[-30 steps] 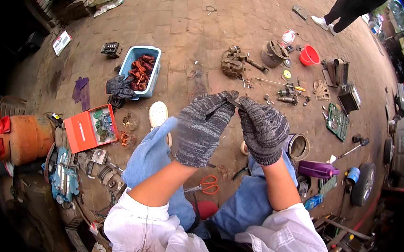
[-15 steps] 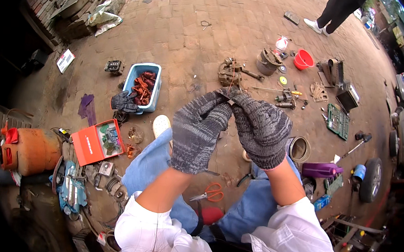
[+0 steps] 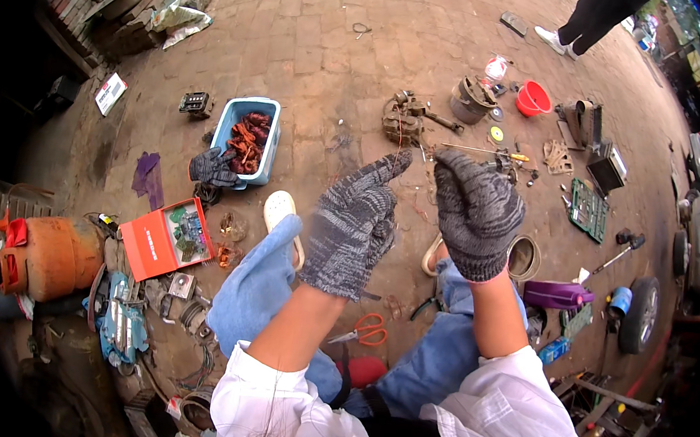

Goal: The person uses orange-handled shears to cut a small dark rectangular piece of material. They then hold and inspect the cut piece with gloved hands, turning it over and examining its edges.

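Observation:
Both of my hands wear dark grey knitted gloves and are raised over the ground between my knees, a short gap apart. My left hand (image 3: 354,223) has its fingers bent together around a thin coppery wire (image 3: 400,135), which rises past the index fingertip. My right hand (image 3: 479,216) is closed, thumb and fingers pressed together; what it pinches, if anything, is too small to name. Fine reddish strands show in the gap below the fingertips. Beyond the hands lies a greasy metal machine part (image 3: 402,123) with a rod-like arm.
Orange-handled scissors (image 3: 369,330) lie between my legs. To the left are a blue tub (image 3: 265,161) of coppery coils, a red box (image 3: 152,247) and an orange gas cylinder (image 3: 63,260). On the right are a red bucket (image 3: 534,99), a green tool case (image 3: 587,210) and a wheel (image 3: 643,315).
My hands were together at the fingertips and have moved apart, the right hand shifting to the right. A gap with thin strands now shows between them.

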A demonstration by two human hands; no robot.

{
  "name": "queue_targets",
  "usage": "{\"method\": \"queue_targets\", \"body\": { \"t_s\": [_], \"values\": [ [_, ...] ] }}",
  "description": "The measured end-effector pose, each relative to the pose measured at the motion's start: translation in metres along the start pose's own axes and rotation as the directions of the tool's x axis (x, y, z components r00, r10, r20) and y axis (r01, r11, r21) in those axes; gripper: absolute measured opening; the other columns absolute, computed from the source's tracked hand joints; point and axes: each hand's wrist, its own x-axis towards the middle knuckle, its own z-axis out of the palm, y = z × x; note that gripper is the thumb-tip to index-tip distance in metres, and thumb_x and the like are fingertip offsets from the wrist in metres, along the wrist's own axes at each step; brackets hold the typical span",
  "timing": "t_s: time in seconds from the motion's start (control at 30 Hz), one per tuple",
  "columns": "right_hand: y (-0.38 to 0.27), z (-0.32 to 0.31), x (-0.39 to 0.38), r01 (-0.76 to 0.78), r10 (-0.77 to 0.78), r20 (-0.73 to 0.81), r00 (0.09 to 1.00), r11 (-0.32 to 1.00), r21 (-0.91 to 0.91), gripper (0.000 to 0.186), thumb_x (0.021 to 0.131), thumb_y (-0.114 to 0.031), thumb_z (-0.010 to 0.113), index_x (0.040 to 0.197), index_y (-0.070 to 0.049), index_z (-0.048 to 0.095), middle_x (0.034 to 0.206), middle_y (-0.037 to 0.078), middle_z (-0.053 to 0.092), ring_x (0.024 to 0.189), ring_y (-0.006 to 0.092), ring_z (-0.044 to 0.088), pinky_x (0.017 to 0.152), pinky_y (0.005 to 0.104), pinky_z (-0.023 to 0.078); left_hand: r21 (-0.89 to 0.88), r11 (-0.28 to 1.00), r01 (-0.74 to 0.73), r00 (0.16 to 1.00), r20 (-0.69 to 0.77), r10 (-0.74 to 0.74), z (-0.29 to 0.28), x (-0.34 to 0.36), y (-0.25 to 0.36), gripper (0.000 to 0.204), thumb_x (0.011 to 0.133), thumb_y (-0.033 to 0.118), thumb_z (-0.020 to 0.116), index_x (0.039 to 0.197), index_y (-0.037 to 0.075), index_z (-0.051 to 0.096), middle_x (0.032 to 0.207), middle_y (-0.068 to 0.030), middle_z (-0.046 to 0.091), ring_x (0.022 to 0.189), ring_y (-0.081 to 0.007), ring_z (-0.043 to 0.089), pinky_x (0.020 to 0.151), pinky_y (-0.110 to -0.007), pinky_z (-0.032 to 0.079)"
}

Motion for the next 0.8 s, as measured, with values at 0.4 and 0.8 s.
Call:
{"method": "queue_targets", "body": {
  "t_s": [0.4,0.8],
  "values": [
    [-0.011,0.011,-0.012,-0.084,0.101,0.192,0.976,0.992,-0.095,0.019,0.07,-0.01,0.065,0.089,-0.012,0.063,0.065,0.009,0.058,0.055,0.0244,0.055,0.05,0.0323,0.043,-0.841,0.22,0.495,0.832,0.385,-0.4,-0.004,0.0,0.02,0.039,0.082,0.014,0.05,0.119,0.001,0.045,0.055,0.008,0.037,0.04,-0.0024,0.034,0.034,-0.018,0.027],
    [-0.001,-0.004,-0.021,0.029,-0.021,0.341,0.94,0.999,-0.019,0.017,0.07,-0.011,0.064,0.087,-0.01,0.064,0.067,0.008,0.059,0.058,0.025,0.056,0.051,0.034,0.043,-0.823,0.162,0.544,0.83,0.501,-0.244,-0.003,0.002,0.01,0.047,0.074,0.004,0.05,0.121,0.004,0.045,0.059,0.0003,0.043,0.049,-0.0089,0.042,0.044,-0.022,0.035]
  ]
}}
